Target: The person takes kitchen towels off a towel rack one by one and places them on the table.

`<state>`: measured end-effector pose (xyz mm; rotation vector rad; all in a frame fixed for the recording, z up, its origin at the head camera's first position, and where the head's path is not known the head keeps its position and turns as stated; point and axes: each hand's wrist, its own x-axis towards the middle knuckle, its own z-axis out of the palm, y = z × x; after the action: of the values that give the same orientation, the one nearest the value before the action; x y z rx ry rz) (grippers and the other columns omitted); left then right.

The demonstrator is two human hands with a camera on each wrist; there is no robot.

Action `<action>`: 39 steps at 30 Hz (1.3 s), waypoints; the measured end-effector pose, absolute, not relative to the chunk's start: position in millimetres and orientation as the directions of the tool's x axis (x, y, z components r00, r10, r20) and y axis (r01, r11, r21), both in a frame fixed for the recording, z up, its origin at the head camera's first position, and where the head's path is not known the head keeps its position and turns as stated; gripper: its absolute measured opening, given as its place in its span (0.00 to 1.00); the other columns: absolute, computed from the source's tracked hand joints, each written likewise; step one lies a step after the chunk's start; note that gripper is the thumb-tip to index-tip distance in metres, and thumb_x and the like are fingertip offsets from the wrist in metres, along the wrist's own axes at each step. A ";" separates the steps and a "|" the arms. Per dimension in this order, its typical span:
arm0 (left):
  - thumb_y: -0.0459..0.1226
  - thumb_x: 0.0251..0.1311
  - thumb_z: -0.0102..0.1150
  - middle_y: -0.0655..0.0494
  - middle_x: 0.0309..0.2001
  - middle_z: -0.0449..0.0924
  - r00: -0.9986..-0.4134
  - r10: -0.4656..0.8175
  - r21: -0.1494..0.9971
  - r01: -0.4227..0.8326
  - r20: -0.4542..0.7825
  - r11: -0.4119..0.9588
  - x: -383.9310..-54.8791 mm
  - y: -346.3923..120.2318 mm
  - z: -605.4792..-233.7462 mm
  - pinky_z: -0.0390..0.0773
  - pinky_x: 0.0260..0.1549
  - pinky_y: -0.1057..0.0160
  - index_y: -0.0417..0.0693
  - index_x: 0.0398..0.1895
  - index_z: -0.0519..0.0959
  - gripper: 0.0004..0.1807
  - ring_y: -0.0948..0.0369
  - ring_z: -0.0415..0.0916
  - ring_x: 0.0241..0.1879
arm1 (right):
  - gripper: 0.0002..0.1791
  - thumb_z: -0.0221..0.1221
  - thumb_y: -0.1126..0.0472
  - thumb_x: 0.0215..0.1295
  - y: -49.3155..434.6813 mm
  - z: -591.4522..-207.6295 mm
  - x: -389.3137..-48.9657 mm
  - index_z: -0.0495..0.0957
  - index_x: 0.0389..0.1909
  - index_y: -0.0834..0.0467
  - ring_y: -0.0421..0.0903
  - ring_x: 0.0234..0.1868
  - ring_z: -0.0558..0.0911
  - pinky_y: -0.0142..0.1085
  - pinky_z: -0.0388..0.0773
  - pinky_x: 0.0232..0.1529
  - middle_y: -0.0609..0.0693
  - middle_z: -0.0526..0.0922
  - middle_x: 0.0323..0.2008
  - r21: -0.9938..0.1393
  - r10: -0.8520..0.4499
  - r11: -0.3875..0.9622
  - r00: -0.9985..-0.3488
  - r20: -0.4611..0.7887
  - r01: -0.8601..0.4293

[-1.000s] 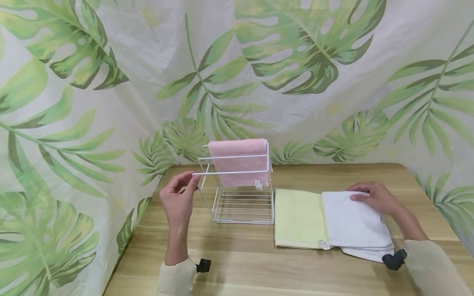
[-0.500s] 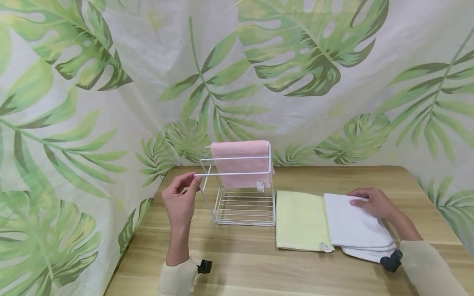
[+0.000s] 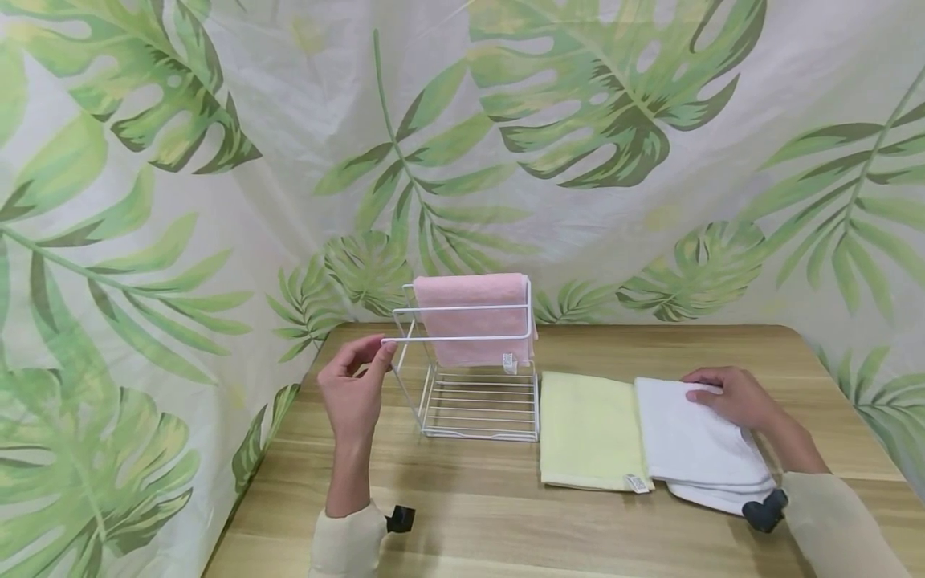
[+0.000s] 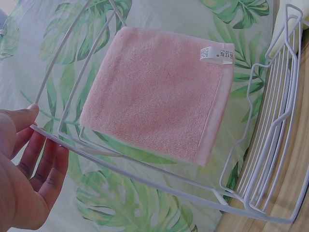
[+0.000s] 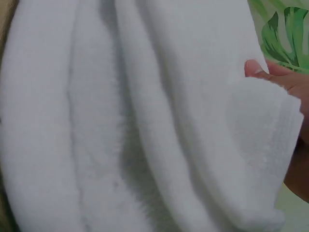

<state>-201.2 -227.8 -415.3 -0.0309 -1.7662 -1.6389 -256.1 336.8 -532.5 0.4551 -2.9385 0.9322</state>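
Note:
With thumb and fingers my left hand [image 3: 354, 385] pinches the left end of the front top bar of a white wire rack [image 3: 462, 339]. A folded pink towel [image 3: 470, 322] hangs over the rack's back bar, its tag at the lower right; the left wrist view shows the towel [image 4: 159, 92] face on. On the right, my right hand [image 3: 744, 397] holds the far right edge of a folded white towel [image 3: 694, 433], thumb on top. The fingers beneath are hidden by cloth. In the right wrist view, the white towel [image 5: 203, 96] fills most of the picture, its layers bending.
A folded yellow towel [image 3: 592, 429] lies between the rack and the white towel, whose left edge meets it. Everything stands on a wooden table [image 3: 477, 514]. A leaf-printed curtain [image 3: 289, 96] hangs behind the table and along its left side.

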 end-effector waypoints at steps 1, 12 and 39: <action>0.31 0.62 0.78 0.67 0.33 0.89 -0.743 -0.439 0.861 0.471 0.505 0.193 -201.4 -227.6 -415.3 0.90 0.32 0.72 0.28 0.43 0.88 0.13 0.69 0.85 0.29 | 0.11 0.70 0.61 0.71 336.4 -529.4 -255.6 0.90 0.51 0.59 0.66 0.56 0.88 0.44 0.87 0.50 0.62 0.92 0.50 -0.556 -0.268 0.781 -0.957 0.113 -0.285; 0.31 0.61 0.78 0.67 0.33 0.89 -0.742 -0.445 0.863 0.465 0.501 0.197 -201.5 -227.3 -415.8 0.90 0.32 0.72 0.31 0.43 0.89 0.12 0.69 0.85 0.30 | 0.13 0.68 0.64 0.73 319.9 -488.4 -259.7 0.88 0.54 0.65 0.56 0.47 0.90 0.27 0.86 0.44 0.60 0.92 0.47 -0.562 -0.283 0.758 -0.944 0.171 -0.330; 0.33 0.59 0.80 0.72 0.34 0.88 -0.726 -0.455 0.857 0.448 0.515 0.255 -204.9 -223.4 -420.0 0.86 0.33 0.78 0.34 0.46 0.90 0.14 0.70 0.85 0.35 | 0.14 0.66 0.58 0.76 217.6 -388.3 -271.1 0.87 0.57 0.56 0.50 0.50 0.90 0.40 0.89 0.53 0.54 0.92 0.51 -0.622 -0.391 0.603 -0.865 0.316 -0.500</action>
<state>-204.9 -223.4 -420.0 0.0062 -1.7978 -1.5655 -271.1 217.6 -388.3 0.7490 -2.6782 1.1079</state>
